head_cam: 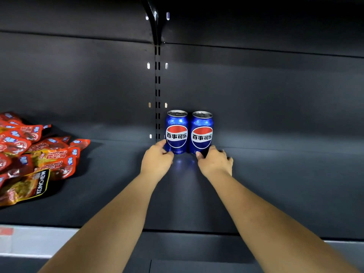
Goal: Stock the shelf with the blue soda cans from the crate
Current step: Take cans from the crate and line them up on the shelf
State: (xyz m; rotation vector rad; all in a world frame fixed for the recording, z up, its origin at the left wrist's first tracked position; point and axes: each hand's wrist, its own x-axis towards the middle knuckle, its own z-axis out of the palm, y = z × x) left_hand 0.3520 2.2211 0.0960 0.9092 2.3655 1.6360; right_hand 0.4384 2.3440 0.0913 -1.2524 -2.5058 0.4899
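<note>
Both arms stretched fwd onto shelf (275, 184). L hand (156, 160) fingers curled round base of L can (176, 132); R hand (215, 162) likewise grips R can (201, 133). Cans upright, touching.

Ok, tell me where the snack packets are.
In the head view, the snack packets lie heaped at the far left of the shelf, well left of the two cans and the left hand.

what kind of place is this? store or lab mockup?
Likely a shop aisle, though a mockup can't be ruled out: dark metal shelf with a slotted upright, two blue soda cans faced outward, and a heap of red snack packets alongside.
</note>
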